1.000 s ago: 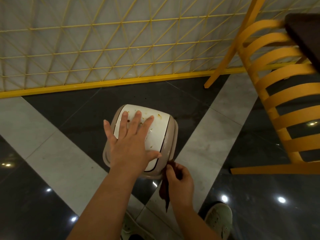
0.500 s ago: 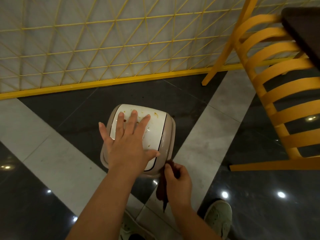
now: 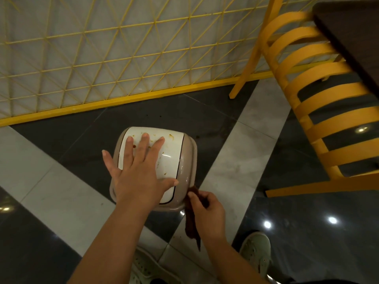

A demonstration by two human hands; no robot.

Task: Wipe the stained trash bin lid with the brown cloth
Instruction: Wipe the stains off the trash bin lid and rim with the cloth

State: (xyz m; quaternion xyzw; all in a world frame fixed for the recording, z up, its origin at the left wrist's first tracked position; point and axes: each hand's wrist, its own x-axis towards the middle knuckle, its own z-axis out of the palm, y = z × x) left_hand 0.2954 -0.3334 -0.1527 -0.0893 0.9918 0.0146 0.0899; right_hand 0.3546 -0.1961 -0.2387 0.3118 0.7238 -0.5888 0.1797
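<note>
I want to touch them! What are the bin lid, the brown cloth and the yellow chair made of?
The bin lid looks like smooth, glossy plastic: light glints off it, and the stains sit on top. The brown cloth looks like soft fabric, since it hangs limp and creased from the right hand. The yellow chair is probably painted wood or moulded plastic; its matte slats don't settle which.

Dim warm light, ceiling-lamp glare on glossy floor (image 3: pixel 307 232), perhaps slight edge blur.

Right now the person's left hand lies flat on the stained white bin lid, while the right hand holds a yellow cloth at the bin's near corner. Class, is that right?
Not quite: the cloth is brown, not yellow. The head view shows the right hand gripping a brown cloth at the near corner of the bin. The rest stands: the left hand lies flat on the stained white lid.
</note>
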